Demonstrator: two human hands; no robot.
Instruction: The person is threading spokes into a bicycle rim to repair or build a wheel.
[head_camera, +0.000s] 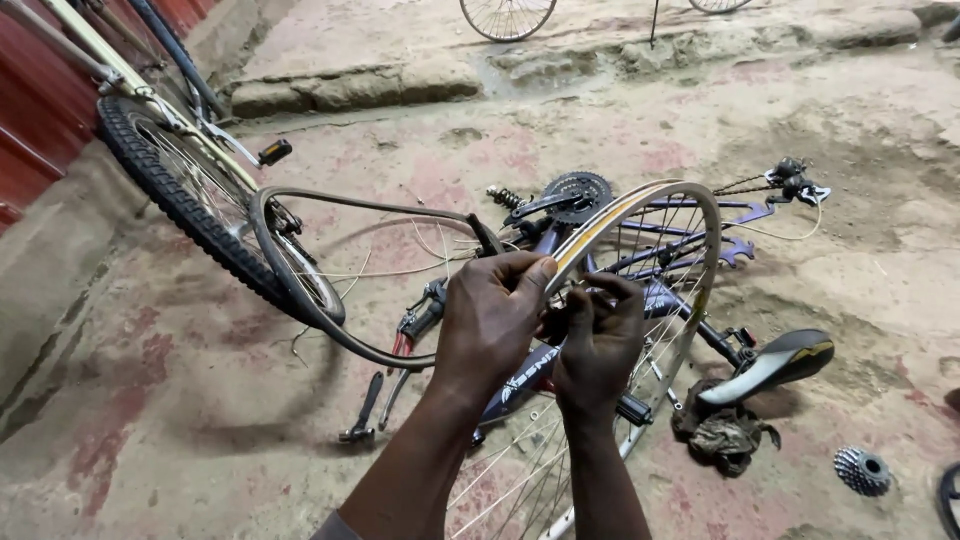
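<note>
Both hands (545, 330) grip a wheel rim (690, 215) over stained concrete floor (150, 400) (cracked).

Left hand (492, 318) and right hand (600, 340) pinch bare silver spoked wheel rim (700, 215) above upturned purple bicycle frame (545, 365); loose black tyre (300, 285) beside.

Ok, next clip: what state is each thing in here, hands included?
Left hand: closed on the bare wheel rim, thumb on top.
Right hand: fingers pinched at the rim's inner side.
Wheel rim: tyreless, off the bike, held upright.
Loose tyre: off its rim, sagging on the ground.
Purple bike frame: lying on its side, wheel removed.
Saddle: resting on the ground.
Cassette: detached, on the ground.
</note>
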